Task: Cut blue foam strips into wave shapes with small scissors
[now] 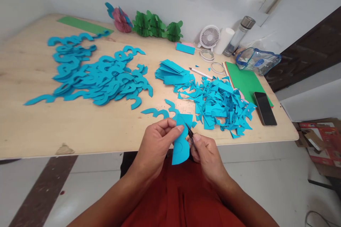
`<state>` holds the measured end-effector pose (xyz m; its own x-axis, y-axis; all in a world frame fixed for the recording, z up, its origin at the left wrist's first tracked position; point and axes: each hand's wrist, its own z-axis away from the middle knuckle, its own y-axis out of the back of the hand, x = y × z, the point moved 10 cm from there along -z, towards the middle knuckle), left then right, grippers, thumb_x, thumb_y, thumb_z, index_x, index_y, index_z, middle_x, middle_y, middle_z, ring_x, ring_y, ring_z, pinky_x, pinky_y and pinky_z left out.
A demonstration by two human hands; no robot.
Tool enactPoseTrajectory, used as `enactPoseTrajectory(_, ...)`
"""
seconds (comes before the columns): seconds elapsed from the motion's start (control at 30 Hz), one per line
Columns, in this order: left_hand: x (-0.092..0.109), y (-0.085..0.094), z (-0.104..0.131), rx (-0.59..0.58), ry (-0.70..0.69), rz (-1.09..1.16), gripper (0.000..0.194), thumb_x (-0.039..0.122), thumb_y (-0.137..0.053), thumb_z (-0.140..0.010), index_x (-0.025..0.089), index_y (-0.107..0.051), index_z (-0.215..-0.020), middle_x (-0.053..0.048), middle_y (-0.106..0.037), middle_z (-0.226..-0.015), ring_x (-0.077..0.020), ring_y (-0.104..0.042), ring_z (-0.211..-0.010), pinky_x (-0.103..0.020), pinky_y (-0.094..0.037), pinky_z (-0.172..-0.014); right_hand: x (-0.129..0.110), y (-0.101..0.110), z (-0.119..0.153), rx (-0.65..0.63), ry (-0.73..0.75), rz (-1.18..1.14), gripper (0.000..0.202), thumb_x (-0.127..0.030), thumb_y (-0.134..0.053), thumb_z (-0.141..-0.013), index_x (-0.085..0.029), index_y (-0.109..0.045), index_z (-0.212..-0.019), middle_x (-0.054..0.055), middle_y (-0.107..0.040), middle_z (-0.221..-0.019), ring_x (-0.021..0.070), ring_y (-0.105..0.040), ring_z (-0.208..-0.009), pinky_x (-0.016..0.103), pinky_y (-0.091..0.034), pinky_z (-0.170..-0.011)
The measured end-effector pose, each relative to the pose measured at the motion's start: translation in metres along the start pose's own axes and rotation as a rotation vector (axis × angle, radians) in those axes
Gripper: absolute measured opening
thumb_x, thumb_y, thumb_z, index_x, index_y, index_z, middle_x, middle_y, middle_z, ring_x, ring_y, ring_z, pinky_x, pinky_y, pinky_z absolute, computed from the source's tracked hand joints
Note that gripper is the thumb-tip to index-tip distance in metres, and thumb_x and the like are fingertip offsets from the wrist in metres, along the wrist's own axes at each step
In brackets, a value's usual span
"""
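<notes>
My left hand [159, 142] pinches a blue paper strip [181, 150] between thumb and fingers, just past the table's front edge. Curved outlines are drawn on the strip, and its right side is partly cut into a wavy edge. My right hand [206, 151] is closed on dark scissors [190, 132], whose blades meet the strip's right edge; the handles are mostly hidden by the fingers. Beyond my left hand lie a few wavy blue cut-outs [156, 112]. A heap of blue paper scraps [221, 103] spreads to the right, with a stack of folded blue strips [173, 72] behind it.
Many wavy blue cut-outs [106, 74] cover the table's left half. Toward the back stand green paper shapes [149, 25], a small fan [209, 37] and a bottle [238, 37]. A phone [264, 108], green paper sheets [246, 81] and a clear pouch [258, 60] lie right.
</notes>
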<state>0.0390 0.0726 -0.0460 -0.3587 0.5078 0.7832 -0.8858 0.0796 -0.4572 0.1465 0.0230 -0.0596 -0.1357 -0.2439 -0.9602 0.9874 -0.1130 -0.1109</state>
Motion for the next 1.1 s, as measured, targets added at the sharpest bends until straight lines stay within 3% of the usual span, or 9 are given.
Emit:
enactPoseTrajectory(0.67,0.004,-0.004,-0.004,-0.036,-0.047,-0.012,0.018,0.025,-0.073,-0.073,0.018,-0.059,-0.064,0.003,-0.064,-0.055,-0.0108,-0.056,-0.052,-0.022,-0.047,-0.057,-0.002,0.006,-0.002,0.02,-0.034,0.056,0.051,-0.061,-0.051,-0.088,-0.016,-0.059,-0.065,-0.009,-0.026,-0.047,0.0076,-0.017,-0.044,0.025,-0.014,-0.043)
enactPoseTrajectory(0.97,-0.004,-0.003,0.002,0.018,0.006,0.033,0.018,0.027,-0.073,-0.072,0.019,-0.059,-0.064,0.002,-0.061,-0.06,-0.0128,-0.054,-0.059,-0.025,-0.045,-0.062,0.002,0.002,-0.002,0.026,-0.039,-0.038,0.051,-0.06,-0.051,-0.088,-0.021,-0.04,-0.058,-0.009,-0.023,-0.05,0.0077,-0.015,-0.045,0.025,-0.015,-0.042)
enactPoseTrajectory(1.1,-0.007,-0.002,0.004,0.035,0.025,-0.034,0.021,0.03,-0.072,-0.073,0.019,-0.058,-0.062,0.002,-0.059,-0.059,-0.013,-0.051,-0.058,-0.025,-0.043,-0.06,0.003,0.003,-0.002,0.036,-0.062,-0.03,0.049,-0.061,-0.051,-0.087,-0.02,-0.043,-0.061,-0.009,-0.025,-0.051,0.0077,-0.016,-0.046,0.025,-0.014,-0.043)
